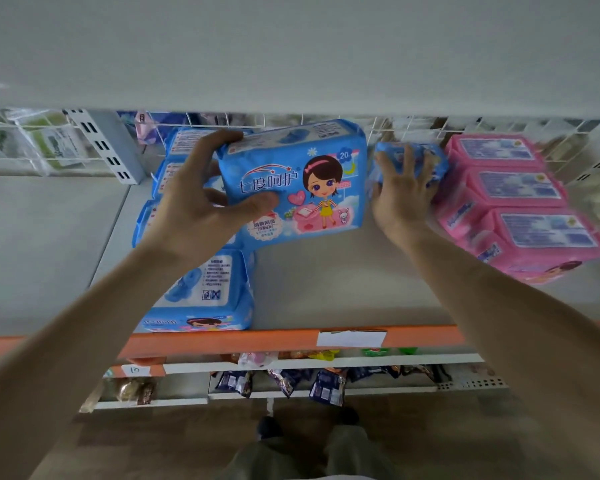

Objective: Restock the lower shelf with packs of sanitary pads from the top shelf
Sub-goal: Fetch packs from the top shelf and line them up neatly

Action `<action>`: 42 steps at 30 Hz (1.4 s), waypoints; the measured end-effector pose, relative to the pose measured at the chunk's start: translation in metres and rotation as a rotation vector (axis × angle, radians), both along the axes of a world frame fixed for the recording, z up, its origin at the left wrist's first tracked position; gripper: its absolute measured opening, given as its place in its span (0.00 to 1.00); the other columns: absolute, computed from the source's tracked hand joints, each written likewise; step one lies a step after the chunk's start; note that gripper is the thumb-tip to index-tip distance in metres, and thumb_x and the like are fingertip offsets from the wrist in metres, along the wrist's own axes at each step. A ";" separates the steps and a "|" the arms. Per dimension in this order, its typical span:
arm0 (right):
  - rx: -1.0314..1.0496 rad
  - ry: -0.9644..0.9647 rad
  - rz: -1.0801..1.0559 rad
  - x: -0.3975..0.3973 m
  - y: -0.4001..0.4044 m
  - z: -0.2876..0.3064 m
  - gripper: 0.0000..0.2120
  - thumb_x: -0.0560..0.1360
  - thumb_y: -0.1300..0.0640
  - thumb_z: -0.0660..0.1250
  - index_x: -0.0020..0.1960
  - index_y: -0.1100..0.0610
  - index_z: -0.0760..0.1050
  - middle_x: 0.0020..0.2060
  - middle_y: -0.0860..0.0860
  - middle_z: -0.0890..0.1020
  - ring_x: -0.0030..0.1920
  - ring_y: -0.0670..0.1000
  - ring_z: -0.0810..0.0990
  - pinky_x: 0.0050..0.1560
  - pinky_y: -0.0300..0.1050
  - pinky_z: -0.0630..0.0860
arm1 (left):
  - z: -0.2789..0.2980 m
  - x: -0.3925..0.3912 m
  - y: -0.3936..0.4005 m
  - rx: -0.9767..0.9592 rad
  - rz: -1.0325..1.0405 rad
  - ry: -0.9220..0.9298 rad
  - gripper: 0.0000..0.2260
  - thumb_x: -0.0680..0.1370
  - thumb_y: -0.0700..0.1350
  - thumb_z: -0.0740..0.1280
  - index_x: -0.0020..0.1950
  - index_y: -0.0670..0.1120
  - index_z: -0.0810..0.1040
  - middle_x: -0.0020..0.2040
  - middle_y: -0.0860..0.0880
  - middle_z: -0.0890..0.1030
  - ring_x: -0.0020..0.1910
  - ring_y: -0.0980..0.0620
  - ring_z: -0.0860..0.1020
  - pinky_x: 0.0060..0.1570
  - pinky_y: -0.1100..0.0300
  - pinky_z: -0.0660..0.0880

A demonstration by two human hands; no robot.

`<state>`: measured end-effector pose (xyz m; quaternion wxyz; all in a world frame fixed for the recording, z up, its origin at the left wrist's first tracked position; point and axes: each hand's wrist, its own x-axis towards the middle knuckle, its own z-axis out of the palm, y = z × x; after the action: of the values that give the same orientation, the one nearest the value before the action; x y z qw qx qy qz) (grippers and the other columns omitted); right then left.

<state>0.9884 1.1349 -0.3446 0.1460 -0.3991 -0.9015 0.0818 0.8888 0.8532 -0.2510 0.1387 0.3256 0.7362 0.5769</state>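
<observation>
My left hand (201, 195) grips a blue pack of sanitary pads (302, 181) by its left end and holds it tilted above the white shelf (343, 282). Its front shows a cartoon girl. My right hand (400, 192) lies over a second blue pack (413, 154) at the back of the shelf, fingers spread and curled on it. A row of blue packs (201, 296) runs back along the shelf's left side, partly hidden by my left arm. Several pink packs (520, 209) lie in a row at the right.
The underside of the shelf above (291, 46) fills the top of the view. A wire grid (291, 121) backs the shelf. An orange price rail (222, 341) with a white label (350, 337) edges its front. Lower shelves hold snack packets (323, 384). Bare shelf lies between the rows.
</observation>
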 end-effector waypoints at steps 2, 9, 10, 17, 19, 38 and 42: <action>-0.001 0.033 -0.012 0.006 0.004 0.002 0.25 0.79 0.56 0.65 0.74 0.45 0.66 0.81 0.56 0.53 0.78 0.69 0.47 0.72 0.74 0.56 | -0.001 0.000 0.007 -0.018 0.002 -0.005 0.34 0.63 0.56 0.78 0.67 0.58 0.70 0.56 0.51 0.83 0.46 0.47 0.86 0.46 0.41 0.83; -0.226 0.721 0.202 0.022 -0.001 0.027 0.19 0.80 0.52 0.61 0.65 0.59 0.79 0.63 0.52 0.81 0.66 0.46 0.76 0.69 0.49 0.71 | -0.006 -0.005 0.038 -0.196 0.052 0.102 0.33 0.66 0.55 0.80 0.67 0.62 0.69 0.56 0.56 0.81 0.40 0.51 0.85 0.43 0.47 0.83; -0.334 0.760 0.227 0.025 -0.005 0.034 0.19 0.79 0.52 0.62 0.65 0.60 0.79 0.60 0.48 0.82 0.61 0.38 0.78 0.65 0.43 0.73 | -0.005 -0.005 0.043 -0.224 0.060 0.147 0.33 0.66 0.54 0.80 0.66 0.63 0.69 0.54 0.59 0.80 0.41 0.52 0.84 0.43 0.48 0.83; -0.846 0.787 0.470 0.036 -0.012 0.040 0.28 0.80 0.43 0.64 0.72 0.59 0.69 0.59 0.51 0.83 0.62 0.53 0.82 0.55 0.54 0.82 | -0.003 -0.014 0.069 -0.270 0.014 0.226 0.33 0.70 0.50 0.79 0.70 0.59 0.69 0.54 0.58 0.78 0.47 0.49 0.83 0.44 0.53 0.83; -0.837 0.725 0.456 0.032 -0.013 0.036 0.26 0.78 0.47 0.68 0.71 0.57 0.69 0.59 0.51 0.83 0.59 0.52 0.83 0.55 0.54 0.82 | -0.004 -0.019 0.078 -0.240 0.035 0.257 0.32 0.71 0.51 0.78 0.71 0.58 0.69 0.55 0.57 0.77 0.48 0.54 0.82 0.43 0.59 0.81; -0.538 0.547 0.332 -0.041 -0.030 -0.001 0.25 0.75 0.57 0.74 0.70 0.57 0.73 0.59 0.48 0.81 0.61 0.48 0.79 0.56 0.28 0.75 | -0.042 -0.082 0.096 -0.708 -0.002 0.718 0.26 0.75 0.59 0.71 0.68 0.49 0.72 0.72 0.45 0.73 0.77 0.46 0.61 0.78 0.44 0.46; -0.533 0.525 0.297 -0.046 -0.030 -0.007 0.25 0.76 0.56 0.73 0.71 0.57 0.73 0.62 0.52 0.82 0.63 0.51 0.79 0.63 0.48 0.78 | -0.047 -0.086 0.095 -0.650 -0.001 0.694 0.23 0.77 0.56 0.70 0.67 0.47 0.73 0.74 0.45 0.69 0.76 0.42 0.61 0.76 0.43 0.54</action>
<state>0.9425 1.1053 -0.3511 0.2494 -0.2537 -0.8287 0.4320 0.8031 0.9486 -0.2975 -0.0206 0.4391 0.8813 0.1735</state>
